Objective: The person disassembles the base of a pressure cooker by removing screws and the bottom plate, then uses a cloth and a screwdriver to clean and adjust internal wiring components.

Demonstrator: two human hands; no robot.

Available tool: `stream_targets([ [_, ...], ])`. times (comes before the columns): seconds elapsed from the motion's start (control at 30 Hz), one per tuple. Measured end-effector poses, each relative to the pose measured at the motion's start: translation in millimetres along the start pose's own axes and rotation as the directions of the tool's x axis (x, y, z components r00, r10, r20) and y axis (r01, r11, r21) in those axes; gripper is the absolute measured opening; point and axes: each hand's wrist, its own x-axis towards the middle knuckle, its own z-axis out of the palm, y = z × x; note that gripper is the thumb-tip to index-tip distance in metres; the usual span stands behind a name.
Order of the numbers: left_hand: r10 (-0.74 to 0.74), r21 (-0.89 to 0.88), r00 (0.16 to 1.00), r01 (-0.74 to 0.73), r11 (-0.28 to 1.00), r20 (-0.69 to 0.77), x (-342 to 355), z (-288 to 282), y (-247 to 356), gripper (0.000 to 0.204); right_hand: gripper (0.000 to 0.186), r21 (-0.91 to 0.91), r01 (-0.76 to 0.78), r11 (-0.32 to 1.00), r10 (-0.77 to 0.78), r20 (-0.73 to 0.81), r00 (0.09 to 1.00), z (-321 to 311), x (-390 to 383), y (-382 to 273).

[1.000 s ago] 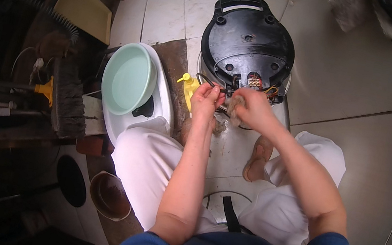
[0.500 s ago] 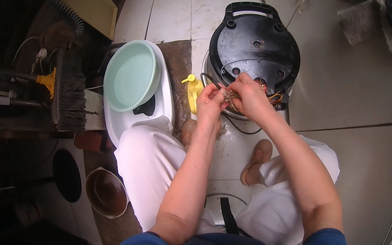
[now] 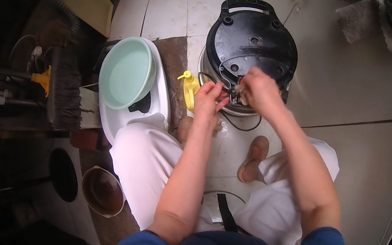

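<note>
A round black appliance (image 3: 252,40) sits upside down in front of me, its moulded base with feet and a handle facing up. Wires show in an opening at its near edge, partly behind my right hand. My left hand (image 3: 208,101) is at the near left of that edge, fingertips curled at the black cord (image 3: 207,75). Over the opening, my right hand (image 3: 262,93) is closed, with a small pale crumpled piece (image 3: 243,99) at its fingertips. Motion blurs that piece, and I cannot tell its material.
A yellow pump bottle (image 3: 189,90) stands left of the appliance. Further left, a pale green basin (image 3: 127,73) rests in a white tub (image 3: 163,101). A brown bowl (image 3: 103,191) and a brush (image 3: 66,92) lie beyond. Large grey panels (image 3: 358,93) bound the right side.
My hands have come apart. The right one has moved with the pale piece to the appliance's opening, while the left stays by the cord. The whole view has shifted slightly.
</note>
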Motion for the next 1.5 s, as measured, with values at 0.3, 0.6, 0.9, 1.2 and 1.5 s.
stream_targets([
  [0.3,-0.044,-0.002,0.999,0.044,0.999,0.025,2,-1,-2,0.014,0.014,0.137,-0.162,0.977,0.164,-0.002,0.986,3,-1,-11],
  [0.6,-0.054,0.099,0.999,0.054,0.994,0.001,3,-1,2,0.013,0.016,-0.071,0.047,0.996,-0.046,0.008,0.999,24,-1,-14],
  [0.9,-0.027,0.091,0.999,0.024,0.996,0.034,7,-2,0,0.016,0.008,-0.009,-0.011,1.000,0.010,-0.081,0.997,28,-4,-22],
  [1.2,-0.099,-0.047,0.993,0.101,0.994,0.059,6,4,0,0.019,0.020,0.576,-0.319,0.753,0.415,-0.041,0.909,13,3,19],
  [1.5,-0.123,0.010,0.988,0.123,0.992,0.098,5,-6,-1,0.020,0.031,0.901,-0.434,0.000,0.508,0.374,0.776,-41,-16,14],
])
